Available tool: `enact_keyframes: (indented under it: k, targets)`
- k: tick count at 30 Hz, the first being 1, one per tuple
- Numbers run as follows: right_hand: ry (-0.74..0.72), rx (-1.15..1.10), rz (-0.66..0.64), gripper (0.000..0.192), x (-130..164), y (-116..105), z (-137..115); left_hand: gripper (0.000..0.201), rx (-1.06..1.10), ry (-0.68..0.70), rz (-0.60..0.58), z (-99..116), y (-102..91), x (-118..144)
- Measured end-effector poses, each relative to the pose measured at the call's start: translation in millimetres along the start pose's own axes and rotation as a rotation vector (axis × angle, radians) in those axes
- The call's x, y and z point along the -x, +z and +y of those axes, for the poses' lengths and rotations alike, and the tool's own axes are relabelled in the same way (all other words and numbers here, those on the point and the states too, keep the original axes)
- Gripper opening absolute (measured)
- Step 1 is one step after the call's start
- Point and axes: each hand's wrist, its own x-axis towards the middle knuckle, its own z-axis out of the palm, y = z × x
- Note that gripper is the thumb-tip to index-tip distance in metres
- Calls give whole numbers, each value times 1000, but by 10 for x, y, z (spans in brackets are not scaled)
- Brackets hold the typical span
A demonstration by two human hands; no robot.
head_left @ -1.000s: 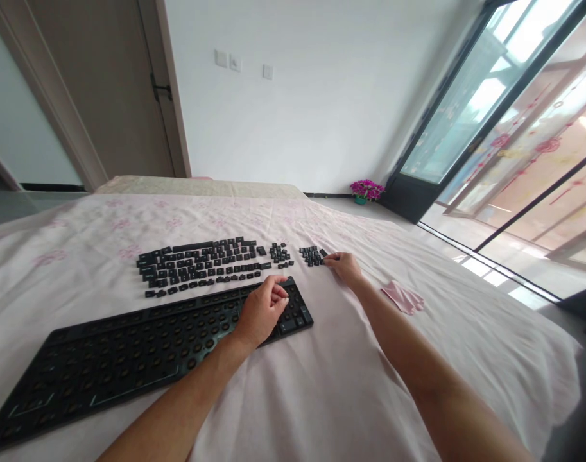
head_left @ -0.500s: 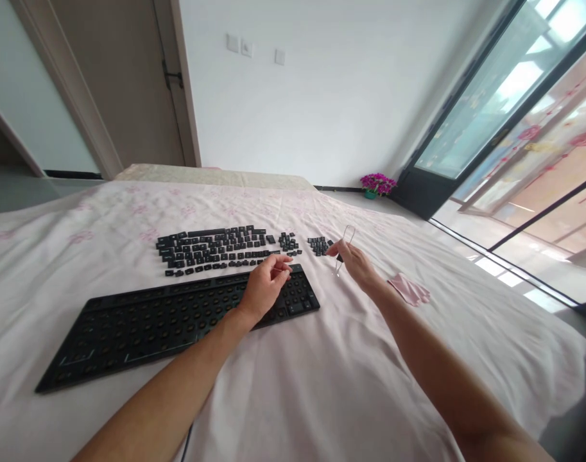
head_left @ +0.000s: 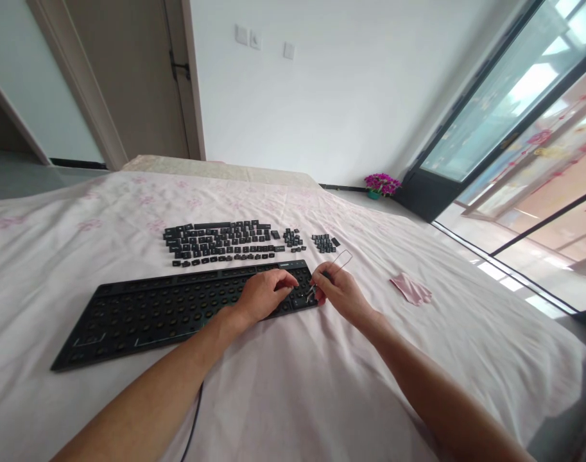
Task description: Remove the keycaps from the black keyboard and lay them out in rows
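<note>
A black keyboard (head_left: pixel 167 308) lies on the pink sheet with most of its keycaps removed. My left hand (head_left: pixel 264 296) rests on its right end, fingers curled on the frame. My right hand (head_left: pixel 338 292) grips a thin wire keycap puller (head_left: pixel 332 269), its lower tip at the keyboard's right edge. Several loose black keycaps (head_left: pixel 220 240) are laid out in rows behind the keyboard, with two smaller groups, one (head_left: pixel 293 239) in the middle and one (head_left: pixel 325 242) to the right.
A pink cloth (head_left: pixel 411 289) lies on the bed (head_left: pixel 321 385) to the right of my right hand. A cable (head_left: pixel 192 417) runs beneath my left forearm. Glass doors (head_left: pixel 524 160) stand at the right, a potted flower (head_left: pixel 382 185) on the floor, a wooden door (head_left: pixel 129 83) at the back.
My right hand lifted the wire puller from beside the rightmost keycap group and brought it back to the keyboard's right end. My left hand stayed on the keyboard.
</note>
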Motion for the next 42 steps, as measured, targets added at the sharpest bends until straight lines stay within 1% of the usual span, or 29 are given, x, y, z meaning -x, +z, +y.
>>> enact_keyframes:
  k: [3,7,10,12,14,17,19,22,26,28,30,34,37,39,42]
  targets:
    - [-10,32,32,20,28,64,14,23,-51,21,1,17,6,10]
    - [-8,106,13,17,80,126,-14,23,-71,34,-14,17,-4,24]
    - [-41,168,12,15,110,161,-27,23,-113,44,-26,37,-7,36]
    - [-112,264,32,13,123,190,-27,22,-157,56,-25,66,0,46]
    - [-239,403,69,11,136,225,-25,20,-212,74,-21,100,17,60]
    - [-429,573,105,11,164,286,-32,22,-315,92,-8,134,63,80]
    - [-475,631,87,13,176,321,-49,21,-371,82,6,137,98,88]
    - [-464,672,47,14,139,349,-89,18,-387,65,14,123,134,91]
    - [-406,678,27,15,29,347,-124,20,-348,43,20,106,137,91]
    - [-407,670,27,15,27,342,-104,19,-335,39,21,105,128,95]
    - [-415,644,55,14,85,342,-55,19,-322,58,11,104,120,100]
    - [-418,590,156,14,260,360,70,18,-276,96,-10,93,109,107]
    - [-419,572,174,13,280,357,102,17,-269,95,-4,94,105,111]
    - [-391,557,154,12,226,331,87,18,-288,93,1,113,110,114]
    - [-391,545,70,17,120,279,68,19,-341,76,22,164,140,114]
